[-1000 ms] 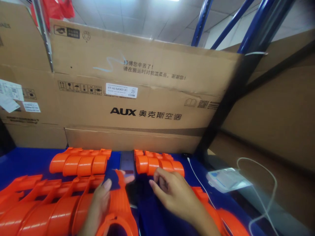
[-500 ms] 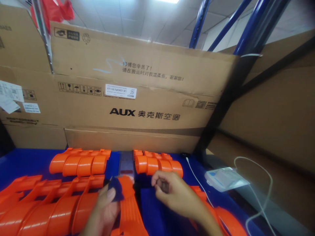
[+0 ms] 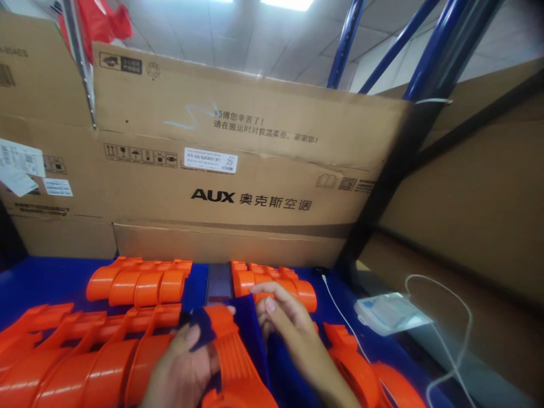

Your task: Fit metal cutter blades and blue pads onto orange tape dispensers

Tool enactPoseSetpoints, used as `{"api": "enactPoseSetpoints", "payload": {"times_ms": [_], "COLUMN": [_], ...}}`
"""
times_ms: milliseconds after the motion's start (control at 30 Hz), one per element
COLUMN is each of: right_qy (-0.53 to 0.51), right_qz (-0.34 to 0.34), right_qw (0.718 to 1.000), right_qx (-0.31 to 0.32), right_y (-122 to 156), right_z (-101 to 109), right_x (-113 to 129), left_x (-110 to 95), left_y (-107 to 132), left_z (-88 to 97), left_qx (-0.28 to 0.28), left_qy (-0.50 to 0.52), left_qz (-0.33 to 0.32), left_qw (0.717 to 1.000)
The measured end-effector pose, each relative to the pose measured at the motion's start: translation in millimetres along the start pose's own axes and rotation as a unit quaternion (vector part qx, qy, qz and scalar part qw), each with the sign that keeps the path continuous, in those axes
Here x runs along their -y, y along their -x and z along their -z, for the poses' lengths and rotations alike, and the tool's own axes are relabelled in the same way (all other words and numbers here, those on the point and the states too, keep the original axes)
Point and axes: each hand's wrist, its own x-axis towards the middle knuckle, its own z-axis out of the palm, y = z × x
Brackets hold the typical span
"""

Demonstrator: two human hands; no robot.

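Note:
My left hand (image 3: 182,357) is closed round the end of an orange curved plastic piece (image 3: 238,357) with a ribbed band. A dark blue strap (image 3: 249,323) passes by the top of this band, and part of it lies under my left thumb. To the right, my right hand (image 3: 293,334) has its fingers curled against the strap's edge, thumb raised and index finger stretched over the top. The palm side of the right hand is partly hidden.
Rows of similar orange pieces (image 3: 85,368) lie at left, with more at the back left (image 3: 140,283), back right (image 3: 276,286) and front right (image 3: 365,368). A clear plastic box (image 3: 391,311) and white cable (image 3: 467,328) sit at right. A large cardboard box (image 3: 238,226) stands behind.
My right hand has changed from a raised pinch to fingers curled at the blue strap. The strap now stands up more between my hands. The orange piece has tilted slightly right.

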Motion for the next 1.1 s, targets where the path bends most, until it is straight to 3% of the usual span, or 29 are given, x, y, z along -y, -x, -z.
{"api": "enactPoseSetpoints", "payload": {"times_ms": [133,233,400,600,700,1100], "right_qy": [0.030,0.060,0.078,0.140,0.143,0.154], "right_qz": [-0.036,-0.040,0.029,0.106,0.153,0.175], "right_qw": [0.998,0.997,0.996,0.984,0.978,0.973], "right_qx": [0.037,0.023,0.033,-0.015,-0.010,0.005], "right_y": [5.8,6.5,4.6,4.9,5.5,4.6], "right_z": [-6.1,-7.6,-7.3,7.1,9.9,5.6], "right_x": [-3.1,-8.5,-9.2,1.7,4.6,4.4], "left_x": [-3.8,-1.5,2.9,4.1,3.9,7.3], "left_y": [-1.7,-0.8,0.4,-2.4,-2.5,-1.7], "left_z": [-9.5,-11.8,-5.4,-5.5,-10.5,-7.9], "left_qx": [-0.020,-0.042,-0.069,-0.114,-0.141,-0.129], "left_qy": [0.000,-0.019,-0.031,-0.077,-0.119,-0.141], "left_qz": [-0.044,-0.083,-0.098,-0.195,-0.234,-0.245], "left_qw": [0.999,0.995,0.992,0.971,0.954,0.951]}}
